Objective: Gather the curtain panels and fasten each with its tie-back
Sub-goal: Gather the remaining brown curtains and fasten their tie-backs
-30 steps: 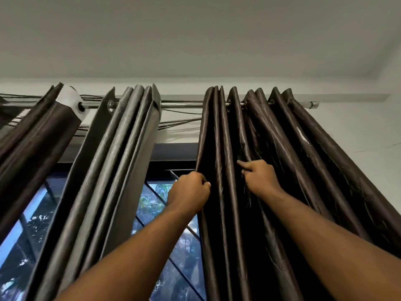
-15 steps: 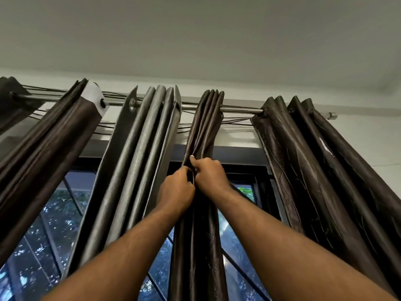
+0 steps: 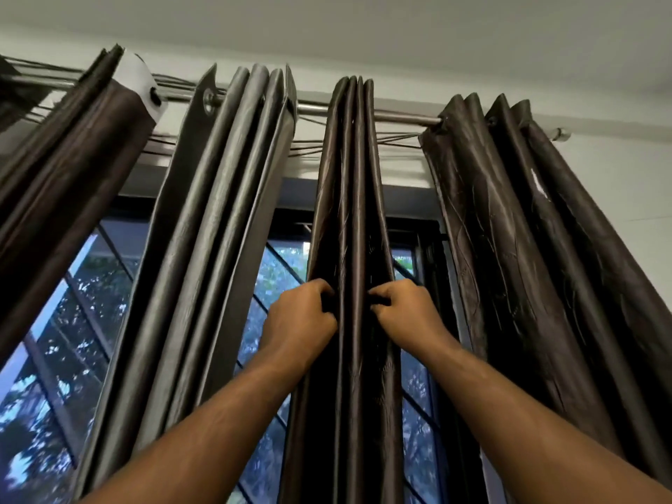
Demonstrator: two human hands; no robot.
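hands: my left hand (image 3: pixel 298 318) and right hand (image 3: pixel 407 314) each pinch folds of the middle curtain panel (image 3: pixel 352 198) | beside: grey panel (image 3: pixel 225 212) left, dark panel (image 3: pixel 509 231) right | behind: window (image 3: pixel 280 271)

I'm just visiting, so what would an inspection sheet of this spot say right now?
Surface: nothing seen.
Job's things: dark middle curtain bundle hangs gathered from the curtain rod; no tie-back seen.
Clutter: nothing seen.
Grips: left hand and right hand each pinch folds of that bundle.
Cables: thin wires run behind the rod.
Surroundings: grey curtain panel to the left, window with foliage outside.
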